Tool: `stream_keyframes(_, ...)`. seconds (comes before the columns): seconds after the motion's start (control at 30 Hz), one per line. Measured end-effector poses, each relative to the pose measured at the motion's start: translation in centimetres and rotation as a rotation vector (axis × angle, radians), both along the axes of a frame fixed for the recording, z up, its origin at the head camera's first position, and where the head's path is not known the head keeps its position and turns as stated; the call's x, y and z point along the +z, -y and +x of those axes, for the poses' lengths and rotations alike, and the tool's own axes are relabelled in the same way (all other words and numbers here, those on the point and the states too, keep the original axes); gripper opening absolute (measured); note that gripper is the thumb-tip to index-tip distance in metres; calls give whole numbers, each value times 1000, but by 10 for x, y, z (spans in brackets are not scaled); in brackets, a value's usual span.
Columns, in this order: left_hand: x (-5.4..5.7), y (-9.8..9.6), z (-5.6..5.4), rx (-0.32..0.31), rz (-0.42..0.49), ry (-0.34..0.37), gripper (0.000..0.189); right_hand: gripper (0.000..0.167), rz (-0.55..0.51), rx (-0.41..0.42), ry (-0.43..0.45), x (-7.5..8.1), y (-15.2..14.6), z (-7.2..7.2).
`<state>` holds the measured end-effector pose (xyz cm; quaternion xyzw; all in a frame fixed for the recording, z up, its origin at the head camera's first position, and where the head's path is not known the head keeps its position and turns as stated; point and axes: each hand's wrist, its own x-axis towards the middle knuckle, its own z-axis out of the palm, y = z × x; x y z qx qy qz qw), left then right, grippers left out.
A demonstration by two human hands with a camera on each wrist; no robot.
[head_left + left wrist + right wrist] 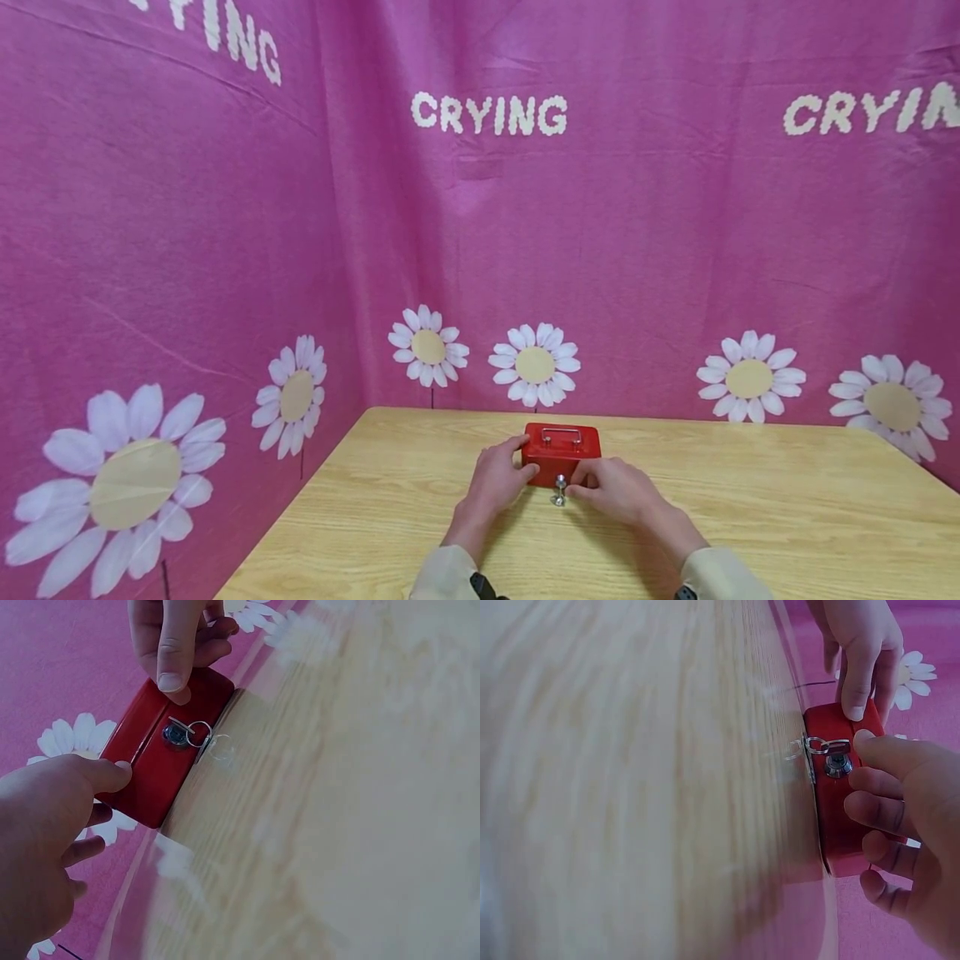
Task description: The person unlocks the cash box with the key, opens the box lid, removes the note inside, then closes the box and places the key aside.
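1. The red box (562,451) stands on the table (757,517), lid down, wire handle (561,430) on top.
2. The left hand (497,473) grips the box's left end, thumb on the front.
3. The right hand (621,490), fingers loosely bent and apart, is near the key (839,748) in the front lock (838,766).
4. A ring (817,745) hangs from the key.

Box (546,473): smooth, glossy, looks like painted metal. Handle (561,430): shiny bare metal. Lock (175,736): polished metal. Ring (199,722): bright metal wire. Table (750,500): wood-grained, smooth, sheen with faint reflections. Backdrop (637,250), far and left: matt cloth, lightly creased. Sleeves (723,575): matt cloth.
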<state>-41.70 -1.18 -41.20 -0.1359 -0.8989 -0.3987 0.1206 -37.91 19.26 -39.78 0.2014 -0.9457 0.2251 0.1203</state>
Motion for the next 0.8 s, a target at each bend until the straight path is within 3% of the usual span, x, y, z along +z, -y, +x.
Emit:
stream_keyframes(0.3,0,-4,0,46,-16,8,50,12,9,13,-6,1,2,1)
stream_keyframes(0.53,3,-5,1,50,-84,-57,48,11,12,2,11,2,5,1)
stream_keyframes(0.8,4,-6,3,52,-85,-70,48,10,10,-34,29,1,7,-2)
